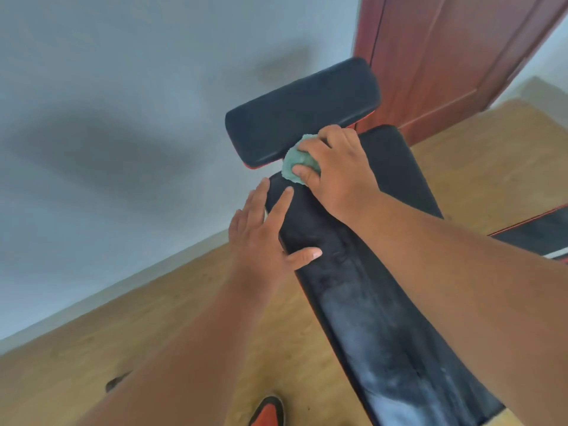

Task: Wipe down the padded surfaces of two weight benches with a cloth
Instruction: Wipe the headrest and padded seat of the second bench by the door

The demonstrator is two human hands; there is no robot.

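Room: I look down on a pale wood-grain floor (172, 305) that meets a grey-white wall (107, 118); a soft dark shadow lies across the wall to the left of the bench.
Door: a red-brown wooden door (445, 56) stands beyond the far end of the bench, on its right side.
Bench: the long black bench pad (368, 302) runs from the bottom right of my view up toward the centre; I take it as the landmark. Its near stretch shows a dull, whitish film, while the far end looks darker.
Second pad: a shorter black pad (301, 109) with a red edge underneath sits crosswise just past the far end of the bench pad, raised above it.
Other bench: a dark strip with a red trim line (534, 229) shows to the right of the bench pad; I cannot tell more of it.
Cloth: a crumpled light-green cloth (295, 161) lies at the far left corner of the bench pad, touching the edge of the crosswise pad.
Right hand: my right hand (335, 167) is curled over the cloth, fingers and thumb gripping it and pressing it down on the padding.
Left hand: my left hand (264, 235) rests flat on the left edge of the bench pad, just nearer than the cloth, fingers straight and spread, thumb lying across the top, holding nothing.
Shoes: an orange-and-black shoe (267, 410) stands on the floor left of the near end of the bench; a darker shape (116, 381) farther left is blurred.
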